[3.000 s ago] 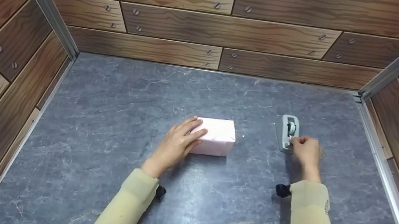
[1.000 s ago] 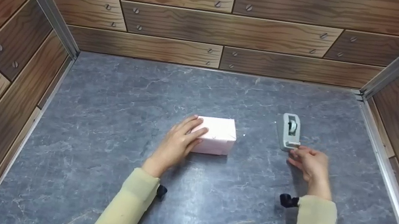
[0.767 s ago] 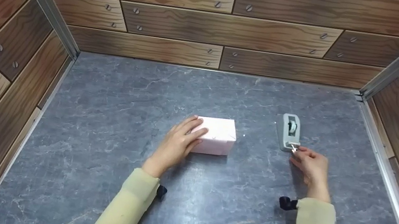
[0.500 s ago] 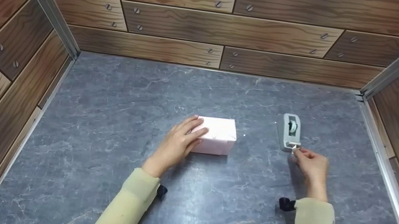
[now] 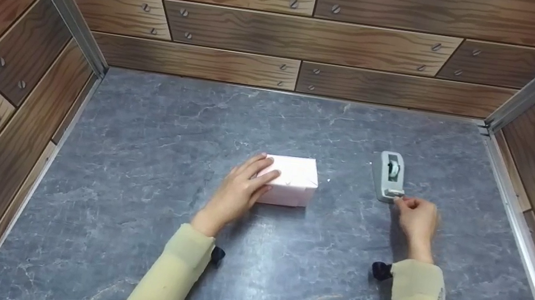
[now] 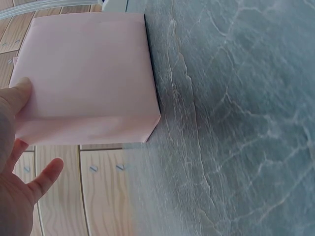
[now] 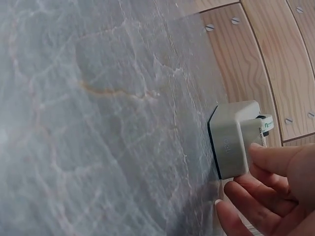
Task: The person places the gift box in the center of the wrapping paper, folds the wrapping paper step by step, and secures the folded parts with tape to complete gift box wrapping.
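A box wrapped in pale pink paper (image 5: 290,171) sits on the grey marbled table. My left hand (image 5: 235,190) holds its left end, with fingers laid over the top and the thumb on the near face. In the left wrist view, the thumb (image 6: 22,93) presses the pink paper near its upper edge, while another finger (image 6: 47,179) sticks out off the box. To the right stands a pale grey tape dispenser (image 5: 383,174) with a small roll of tape (image 5: 393,169). My right hand (image 5: 417,218) pinches the tape's end at the cutter, thumb and forefinger together; the tape itself is mostly hidden.
Wood-patterned panels (image 5: 309,38) close off the back and both sides, with metal rails (image 5: 524,259) along the side edges. A tiny white scrap (image 5: 328,180) lies right of the box. Black wrist cameras (image 5: 381,270) hang beside the sleeves.
My right hand has gone from over the dispenser to its front right corner; a shiny bit of tape showed at the fingertips shortly before. The left hand and box have stayed put.
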The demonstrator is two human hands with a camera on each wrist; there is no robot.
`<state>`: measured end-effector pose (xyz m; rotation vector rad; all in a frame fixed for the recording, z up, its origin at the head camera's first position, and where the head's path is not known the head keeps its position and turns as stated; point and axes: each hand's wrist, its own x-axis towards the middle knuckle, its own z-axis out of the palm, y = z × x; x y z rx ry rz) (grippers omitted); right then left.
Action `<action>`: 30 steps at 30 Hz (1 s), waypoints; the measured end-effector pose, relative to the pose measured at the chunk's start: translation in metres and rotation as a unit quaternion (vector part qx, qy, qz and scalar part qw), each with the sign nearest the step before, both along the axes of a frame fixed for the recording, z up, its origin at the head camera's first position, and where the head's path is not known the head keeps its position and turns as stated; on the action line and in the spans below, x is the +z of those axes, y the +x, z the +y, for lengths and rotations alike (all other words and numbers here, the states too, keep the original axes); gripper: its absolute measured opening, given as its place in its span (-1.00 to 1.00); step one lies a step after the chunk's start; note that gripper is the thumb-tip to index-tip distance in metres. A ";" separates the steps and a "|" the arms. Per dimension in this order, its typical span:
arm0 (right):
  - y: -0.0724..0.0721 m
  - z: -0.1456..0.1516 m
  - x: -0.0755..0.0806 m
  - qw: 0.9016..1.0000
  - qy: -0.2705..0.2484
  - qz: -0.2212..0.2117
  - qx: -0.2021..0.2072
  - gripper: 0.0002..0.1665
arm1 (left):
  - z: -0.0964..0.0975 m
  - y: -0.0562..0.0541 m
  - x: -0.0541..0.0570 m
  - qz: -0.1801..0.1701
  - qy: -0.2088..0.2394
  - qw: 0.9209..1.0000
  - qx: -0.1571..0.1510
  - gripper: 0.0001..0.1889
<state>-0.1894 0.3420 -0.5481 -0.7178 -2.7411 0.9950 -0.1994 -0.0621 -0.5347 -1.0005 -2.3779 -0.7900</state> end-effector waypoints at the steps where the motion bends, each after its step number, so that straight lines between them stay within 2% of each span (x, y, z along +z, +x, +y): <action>1: 0.000 0.000 0.000 1.000 0.006 0.003 0.003 -0.64 | 0.000 0.000 0.000 0.000 0.000 1.000 0.000 -0.64; 10: 0.001 0.001 -0.001 1.000 0.014 0.022 0.012 -0.66 | 0.001 0.000 0.000 -0.006 -0.008 1.000 0.005 -0.65; 18: 0.005 0.005 -0.004 1.000 -0.009 0.012 0.017 -0.74 | 0.001 -0.001 -0.001 0.000 -0.007 1.000 0.003 -0.64; 22: 0.011 -0.002 0.002 0.999 -0.044 -0.006 0.007 -0.66 | 0.000 -0.001 -0.002 0.009 -0.002 1.000 0.000 -0.64; 25: 0.016 -0.016 0.006 0.997 -0.075 -0.003 0.012 -0.63 | -0.001 -0.001 -0.004 0.018 0.006 1.000 -0.007 -0.64; 28: 0.020 -0.032 0.008 0.990 -0.129 0.015 0.048 -0.67 | -0.001 -0.001 -0.004 0.025 0.009 1.000 -0.011 -0.64; 30: 0.022 -0.044 0.008 0.982 -0.172 0.025 0.079 -0.71 | -0.001 -0.001 -0.004 0.029 0.007 0.999 -0.012 -0.65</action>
